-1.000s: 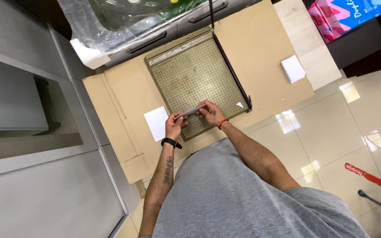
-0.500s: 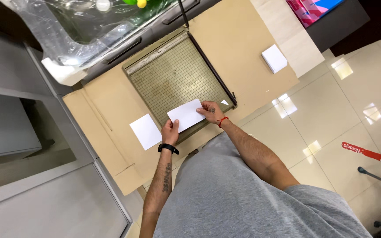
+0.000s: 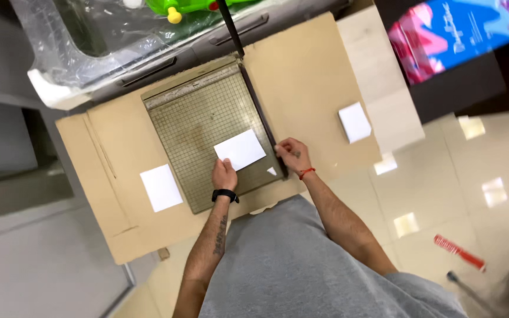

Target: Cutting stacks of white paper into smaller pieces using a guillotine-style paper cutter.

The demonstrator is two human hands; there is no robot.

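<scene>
A white paper sheet lies tilted on the gridded bed of a paper cutter. My left hand, with a black wristband, holds the sheet's near-left corner down on the bed. My right hand, with a red wrist string, rests with bent fingers on the cutter's dark right edge, just beside the sheet's right corner. It holds nothing that I can see. The cutter's black blade arm rises from the far right corner. A small white paper scrap lies by my right hand.
The cutter sits on a cardboard-covered table. A white sheet lies left of the cutter, and a small white stack lies to the right. A plastic-wrapped box stands behind. A red stick lies on the tiled floor.
The sheet went from both hands at the cutter's near edge onto the bed, further in. My right hand let go and moved to the cutter's right edge.
</scene>
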